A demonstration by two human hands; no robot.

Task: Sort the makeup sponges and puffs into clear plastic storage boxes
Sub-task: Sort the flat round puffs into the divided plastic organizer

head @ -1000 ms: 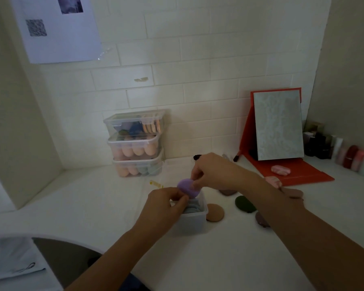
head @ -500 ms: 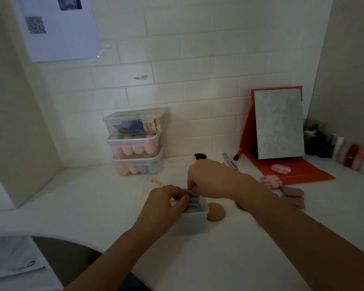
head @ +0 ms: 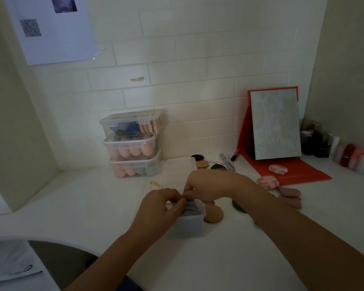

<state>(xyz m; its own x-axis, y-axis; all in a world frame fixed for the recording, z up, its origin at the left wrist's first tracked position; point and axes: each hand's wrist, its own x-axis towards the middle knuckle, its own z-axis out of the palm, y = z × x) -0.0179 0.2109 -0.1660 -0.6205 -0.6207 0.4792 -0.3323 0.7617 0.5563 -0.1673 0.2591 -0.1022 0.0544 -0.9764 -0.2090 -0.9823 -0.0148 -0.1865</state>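
Head view — two hands (head: 162, 206) (head: 206, 185) together at one open box (head: 190, 226), grip unclear, three stacked boxes (head: 132, 143)

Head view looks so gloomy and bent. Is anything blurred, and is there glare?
Head view: dim overall, brightest on the tiled wall; the wide lens bows the tile lines; the bottles at the right edge are smeared soft; the left hand and right hand crowd over the small clear box, so what they hold is unclear; no strong glare.
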